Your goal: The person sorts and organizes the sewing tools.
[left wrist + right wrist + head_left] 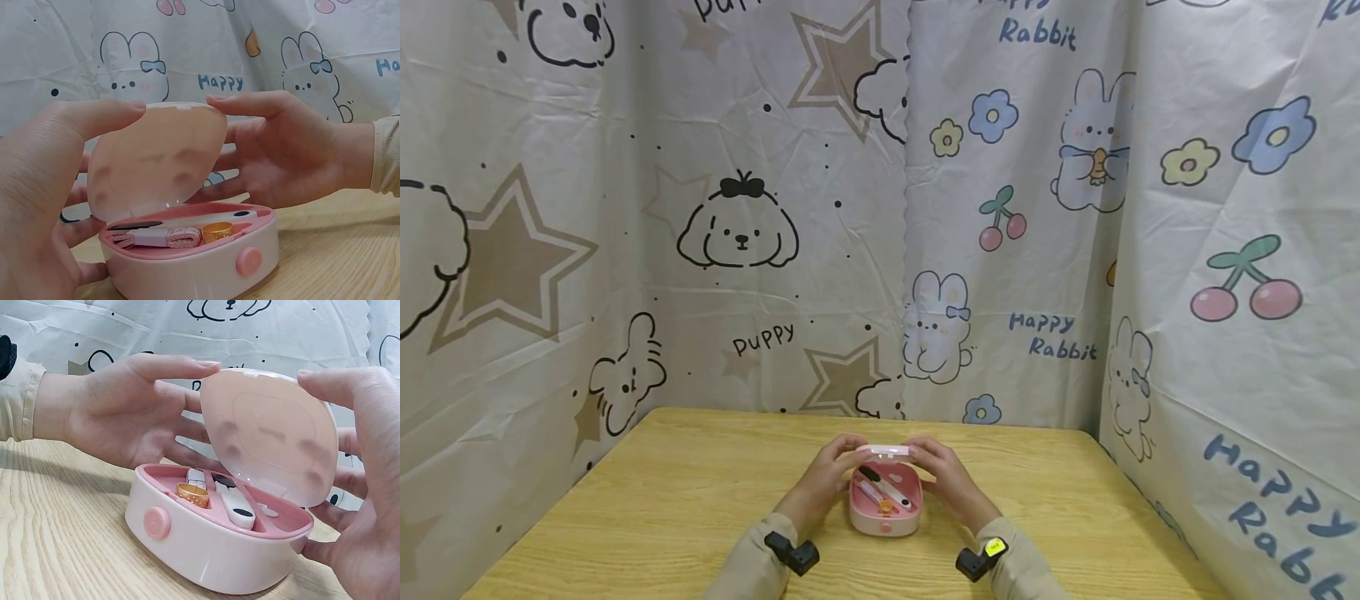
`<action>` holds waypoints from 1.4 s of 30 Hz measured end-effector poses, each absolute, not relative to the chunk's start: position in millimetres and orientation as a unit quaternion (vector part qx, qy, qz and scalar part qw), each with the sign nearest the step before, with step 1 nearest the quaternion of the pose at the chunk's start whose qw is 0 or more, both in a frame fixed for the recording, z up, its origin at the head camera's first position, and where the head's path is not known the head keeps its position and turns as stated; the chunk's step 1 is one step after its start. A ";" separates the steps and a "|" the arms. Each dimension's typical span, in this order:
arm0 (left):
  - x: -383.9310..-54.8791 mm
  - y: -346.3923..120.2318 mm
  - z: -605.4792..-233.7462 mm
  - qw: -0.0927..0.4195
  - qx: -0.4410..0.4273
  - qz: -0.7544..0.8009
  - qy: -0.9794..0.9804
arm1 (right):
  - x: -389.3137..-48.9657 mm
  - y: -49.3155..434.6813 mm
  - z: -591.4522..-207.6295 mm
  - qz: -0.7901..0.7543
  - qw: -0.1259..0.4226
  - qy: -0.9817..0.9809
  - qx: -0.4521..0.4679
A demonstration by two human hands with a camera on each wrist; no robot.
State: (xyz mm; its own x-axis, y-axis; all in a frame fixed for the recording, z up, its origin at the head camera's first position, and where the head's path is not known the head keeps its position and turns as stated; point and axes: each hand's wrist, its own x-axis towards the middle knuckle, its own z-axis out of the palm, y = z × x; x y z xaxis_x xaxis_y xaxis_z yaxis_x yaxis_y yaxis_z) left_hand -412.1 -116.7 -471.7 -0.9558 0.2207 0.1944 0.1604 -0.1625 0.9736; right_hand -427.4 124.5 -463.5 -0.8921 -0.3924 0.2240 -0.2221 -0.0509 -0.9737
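Note:
A small white and pink sewing box stands on the table with its translucent lid raised. My left hand holds the lid from the left, thumb on its top edge and fingers behind. From the right, my right hand grips the same lid in a matching way. Inside the pink tray lie a gold thimble, a folded pink and white strip and a white tool with a black end. A round pink button sits on the box's front.
The wooden table reaches back to printed curtains hanging behind and at both sides. Black wrist cameras are strapped over both sleeves.

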 end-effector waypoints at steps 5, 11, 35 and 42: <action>-410.3 -117.8 -473.5 0.015 0.162 0.744 0.648 | -426.1 125.7 -466.2 -0.697 0.063 0.677 -0.230; -408.6 -120.6 -476.6 0.022 0.187 0.732 0.655 | -425.9 127.4 -470.8 -0.695 0.063 0.676 -0.235; -406.1 -144.5 -491.6 0.050 0.258 0.697 0.667 | -422.9 134.3 -493.4 -0.691 0.142 0.650 -0.281; -406.4 -142.1 -496.4 0.082 0.268 0.708 0.648 | -418.7 140.7 -496.5 -0.670 0.133 0.678 -0.271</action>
State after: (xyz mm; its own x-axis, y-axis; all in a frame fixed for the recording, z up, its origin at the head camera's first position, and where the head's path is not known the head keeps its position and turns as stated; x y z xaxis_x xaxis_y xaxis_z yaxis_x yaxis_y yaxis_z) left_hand -406.4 -142.1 -496.4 -0.8426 0.4636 0.2738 0.2313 -0.1476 0.9616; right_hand -418.7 140.7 -496.5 -0.8184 -0.5448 0.1830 -0.1895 -0.0449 -0.9809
